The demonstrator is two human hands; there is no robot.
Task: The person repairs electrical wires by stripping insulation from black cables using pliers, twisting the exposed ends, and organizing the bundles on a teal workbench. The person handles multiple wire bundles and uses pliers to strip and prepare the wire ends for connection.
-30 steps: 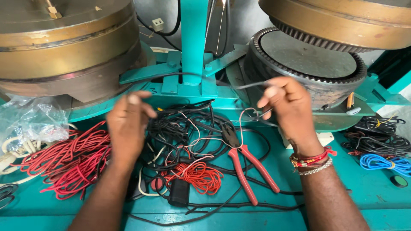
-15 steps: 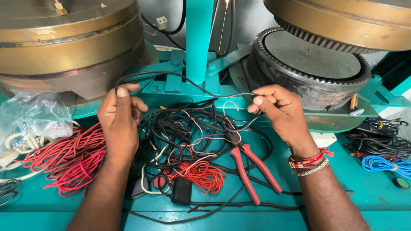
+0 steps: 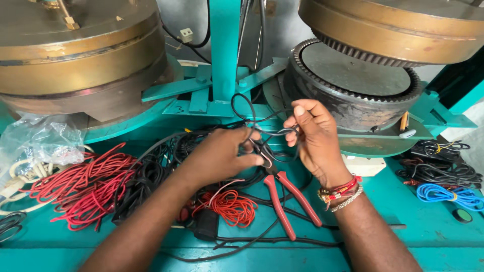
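Both forearms reach in from below, hands meeting at mid-bench over the wire pile. Left hand [image 3: 222, 153] lies knuckles up, fingers curled, pinching a thin black wire [image 3: 242, 108] near its thumb. Right hand [image 3: 310, 136] stands more upright, wrist banded with bracelets [image 3: 340, 191], fingertips gripping the same wire, which loops up between the two hands. Red-handled pliers [image 3: 285, 199] lie on the green bench [image 3: 403, 236] just below. Red wire coil [image 3: 232, 206] sits beneath the left wrist.

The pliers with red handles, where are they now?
In the head view the pliers lie on the teal table, centre-right, below both hands, with the red wire coil on their left and the right wrist beside them.
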